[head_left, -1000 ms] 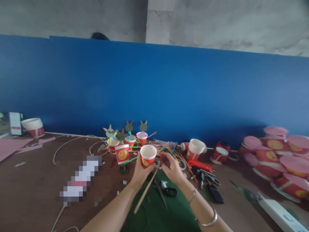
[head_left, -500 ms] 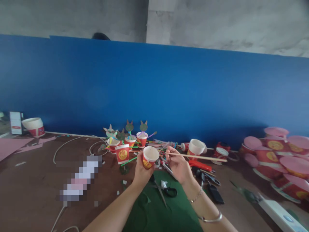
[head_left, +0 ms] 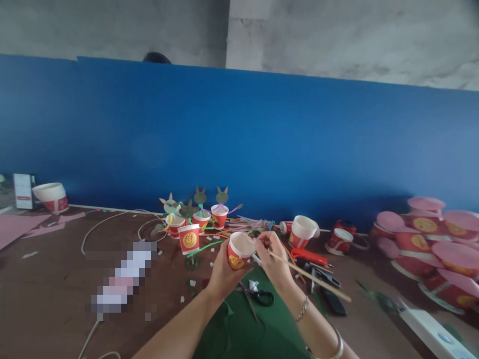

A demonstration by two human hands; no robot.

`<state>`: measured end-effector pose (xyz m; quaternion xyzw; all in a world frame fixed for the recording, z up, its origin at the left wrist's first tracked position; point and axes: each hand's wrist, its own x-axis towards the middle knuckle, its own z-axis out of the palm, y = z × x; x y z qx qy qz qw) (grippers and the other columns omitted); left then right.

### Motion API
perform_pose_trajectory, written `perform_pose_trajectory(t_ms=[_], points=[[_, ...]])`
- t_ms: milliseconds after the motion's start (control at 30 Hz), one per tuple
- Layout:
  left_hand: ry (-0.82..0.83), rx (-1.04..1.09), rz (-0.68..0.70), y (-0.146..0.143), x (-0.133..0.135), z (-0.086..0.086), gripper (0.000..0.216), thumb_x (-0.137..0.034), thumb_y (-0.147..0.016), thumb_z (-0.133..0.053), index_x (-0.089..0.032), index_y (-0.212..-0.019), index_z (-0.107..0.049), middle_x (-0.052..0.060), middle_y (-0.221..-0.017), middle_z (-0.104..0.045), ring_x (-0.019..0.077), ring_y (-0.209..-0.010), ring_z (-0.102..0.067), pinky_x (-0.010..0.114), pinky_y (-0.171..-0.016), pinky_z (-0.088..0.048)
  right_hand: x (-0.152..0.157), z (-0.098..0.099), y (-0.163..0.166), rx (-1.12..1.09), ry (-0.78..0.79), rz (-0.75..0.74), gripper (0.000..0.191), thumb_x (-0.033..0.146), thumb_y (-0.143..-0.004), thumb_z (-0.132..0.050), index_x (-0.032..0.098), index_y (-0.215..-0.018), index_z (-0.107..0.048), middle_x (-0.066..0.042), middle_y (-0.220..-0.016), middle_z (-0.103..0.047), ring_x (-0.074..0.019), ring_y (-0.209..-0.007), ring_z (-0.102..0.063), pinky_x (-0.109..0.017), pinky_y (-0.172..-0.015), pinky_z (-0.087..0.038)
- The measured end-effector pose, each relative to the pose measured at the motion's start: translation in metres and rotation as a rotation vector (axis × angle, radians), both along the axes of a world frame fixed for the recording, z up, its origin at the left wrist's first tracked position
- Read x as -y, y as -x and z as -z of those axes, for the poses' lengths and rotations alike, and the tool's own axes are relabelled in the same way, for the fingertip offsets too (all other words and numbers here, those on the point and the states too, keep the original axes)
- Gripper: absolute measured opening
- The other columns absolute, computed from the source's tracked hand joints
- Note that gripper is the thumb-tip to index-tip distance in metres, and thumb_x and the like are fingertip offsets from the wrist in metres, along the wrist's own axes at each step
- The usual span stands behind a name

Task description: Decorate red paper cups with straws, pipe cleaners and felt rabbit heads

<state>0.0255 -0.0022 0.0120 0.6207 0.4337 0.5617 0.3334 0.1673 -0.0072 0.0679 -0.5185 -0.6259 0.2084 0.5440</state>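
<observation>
My left hand (head_left: 221, 269) is wrapped round a red and white paper cup (head_left: 238, 253) with a gold emblem, its open mouth tilted toward me. Close to the cup's right rim, my right hand (head_left: 275, 257) pinches a thin wooden stick (head_left: 314, 279). One end of the stick is hidden by the fingers; the other slants down to the right. Whether the fingertips touch the cup I cannot tell. Below both hands lie black-handled scissors (head_left: 265, 298) on green paper (head_left: 250, 329), beside a crumpled white scrap (head_left: 253, 285).
Behind my hands stand paper cups (head_left: 189, 239) with cat-faced figures (head_left: 222, 195) and scattered pipe cleaners (head_left: 254, 223). A stack of white cups (head_left: 302, 229) and a red tool (head_left: 310, 256) lie to the right. Pink-topped cups (head_left: 424, 224) pile up far right. A blue partition (head_left: 239, 139) closes off the back.
The cup in my left hand has shifted slightly right. My right hand has come nearer its rim, and the stick has swung from nearly level to slanting down toward the right.
</observation>
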Motion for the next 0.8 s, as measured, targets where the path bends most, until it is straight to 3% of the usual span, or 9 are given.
perform_pose_trajectory(t_ms=[100,233,333,533,800], points=[[-0.012,0.051,0.026,0.001,-0.002,0.001,0.076,-0.027,-0.055,-0.081,-0.020,-0.120,-0.043,0.006,-0.108,-0.061,0.0224,-0.096,-0.059,0.034,-0.085,-0.047,0.001,-0.003,-0.001,0.081,-0.011,0.026,0.020,0.036,-0.079,-0.056,0.020,-0.066,-0.050,0.002,-0.059,-0.053,-0.0131,-0.056,-0.049,-0.024,-0.054,-0.039],[-0.051,0.051,0.059,0.003,-0.002,0.003,0.075,-0.035,-0.057,-0.080,-0.017,-0.120,-0.044,0.008,-0.109,-0.061,0.0232,-0.096,-0.059,0.034,-0.085,-0.047,0.004,-0.006,-0.001,0.020,-0.018,-0.004,0.019,0.031,-0.083,-0.044,0.020,-0.068,-0.050,0.005,-0.051,-0.047,-0.0111,-0.047,-0.044,-0.022,-0.046,-0.034],[-0.045,0.006,0.041,0.003,0.001,0.000,0.070,-0.036,-0.060,-0.077,-0.017,-0.120,-0.044,0.008,-0.107,-0.062,0.0225,-0.093,-0.060,0.033,-0.083,-0.048,0.004,-0.007,-0.001,0.006,0.002,-0.009,0.007,0.027,-0.078,-0.051,0.021,-0.076,-0.050,0.005,-0.054,-0.050,-0.0109,-0.048,-0.045,-0.021,-0.046,-0.035],[-0.018,-0.025,-0.020,0.001,0.004,-0.007,0.062,-0.035,-0.063,-0.075,-0.020,-0.115,-0.045,0.005,-0.104,-0.063,0.0199,-0.090,-0.062,0.032,-0.079,-0.049,0.007,-0.011,0.000,0.160,-0.017,-0.013,0.016,0.025,-0.072,-0.058,0.020,-0.061,-0.048,0.003,-0.056,-0.051,-0.0114,-0.054,-0.048,-0.021,-0.052,-0.039],[-0.011,-0.020,-0.041,0.001,0.003,-0.003,0.060,-0.031,-0.062,-0.074,-0.020,-0.113,-0.045,0.006,-0.103,-0.063,0.0212,-0.090,-0.062,0.034,-0.079,-0.049,0.009,-0.012,0.001,0.152,-0.069,-0.038,0.003,0.022,-0.076,-0.052,0.020,-0.074,-0.052,0.002,-0.060,-0.056,-0.0113,-0.053,-0.051,-0.020,-0.050,-0.041]])
